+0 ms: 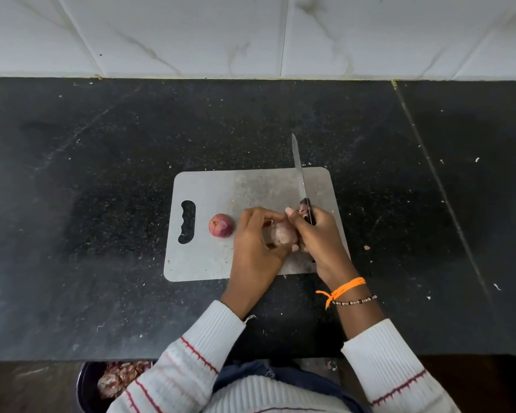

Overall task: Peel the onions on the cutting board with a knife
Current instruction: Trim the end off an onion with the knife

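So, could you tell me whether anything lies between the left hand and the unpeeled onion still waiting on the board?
Nothing visible does. The unpeeled onion sits alone on the cutting board, just beside the left hand, with bare board between them. That hand is busy holding the onion being peeled; the right hand holds the knife.

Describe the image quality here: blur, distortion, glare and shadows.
Head view: wide-angle bending curves the counter edge; the onion held between both hands is motion-blurred, the red onion on the cutting board sharp; soft light, faint sheen on the knife blade, no hard shadows.
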A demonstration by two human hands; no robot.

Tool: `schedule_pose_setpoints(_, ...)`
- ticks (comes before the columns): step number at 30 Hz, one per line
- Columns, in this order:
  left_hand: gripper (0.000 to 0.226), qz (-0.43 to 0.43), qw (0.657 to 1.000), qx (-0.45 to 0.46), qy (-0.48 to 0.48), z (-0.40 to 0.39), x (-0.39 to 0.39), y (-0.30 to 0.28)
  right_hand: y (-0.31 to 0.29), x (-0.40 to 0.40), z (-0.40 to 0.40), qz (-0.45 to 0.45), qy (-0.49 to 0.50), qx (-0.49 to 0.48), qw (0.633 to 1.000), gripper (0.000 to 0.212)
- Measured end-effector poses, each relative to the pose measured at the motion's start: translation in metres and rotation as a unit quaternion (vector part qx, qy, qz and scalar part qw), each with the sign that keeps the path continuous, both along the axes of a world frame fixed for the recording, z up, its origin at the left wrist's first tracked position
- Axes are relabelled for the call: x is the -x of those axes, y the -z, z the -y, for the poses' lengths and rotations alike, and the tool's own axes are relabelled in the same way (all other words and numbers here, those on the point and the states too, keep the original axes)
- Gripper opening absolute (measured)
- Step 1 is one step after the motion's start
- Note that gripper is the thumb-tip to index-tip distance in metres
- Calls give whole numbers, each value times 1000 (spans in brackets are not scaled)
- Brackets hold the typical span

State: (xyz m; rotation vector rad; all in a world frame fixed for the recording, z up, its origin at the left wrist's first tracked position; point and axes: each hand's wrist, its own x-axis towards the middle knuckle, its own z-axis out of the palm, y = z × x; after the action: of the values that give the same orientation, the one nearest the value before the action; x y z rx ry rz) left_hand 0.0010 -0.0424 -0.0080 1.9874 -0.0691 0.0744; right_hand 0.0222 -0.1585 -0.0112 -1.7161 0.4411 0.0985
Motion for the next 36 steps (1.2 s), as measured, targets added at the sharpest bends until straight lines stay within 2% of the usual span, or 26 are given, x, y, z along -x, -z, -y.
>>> schedule_pose_setpoints(3, 46, -43, 999, 16, 22, -1, -1, -2, -1, 2, -1, 25, 14, -24, 999, 15)
schedule_pose_setpoints(6, 45, -48, 998, 32, 26, -2, 0, -1, -1, 6, 7, 33, -9, -65, 997, 16)
schedule_pose_setpoints(9, 47, -35, 999, 19, 25, -5, -2, 1, 0, 10, 15, 48, -53, -83, 994, 3)
schedule_pose_setpoints(12, 53, -4, 999, -25, 36, -6, -4, 2, 2, 7, 13, 58, -27, -51, 997, 6)
schedule_pose_setpoints(18, 47, 21, 999, -42, 24, 1, 0, 4, 19, -1, 7, 34, 65, 31, 997, 5)
schedule_pose_setpoints(22, 46, 15, 999, -35, -3, 0, 0, 5, 17, 5, 17, 52, 56, 190, 979, 12)
schedule_pose_setpoints(24, 47, 16, 999, -34, 8, 0, 2, 5, 15, 7, 26, 76, 59, 232, 968, 11)
schedule_pose_setpoints(30, 46, 26, 999, -39, -2, -1, 1, 7, 7, 11, 23, 82, -6, 253, 964, 14)
schedule_pose_setpoints(36, 59, -3, 994, -101, 50, -6, 2, 8, 8, 14, 18, 44, -11, 201, 978, 14)
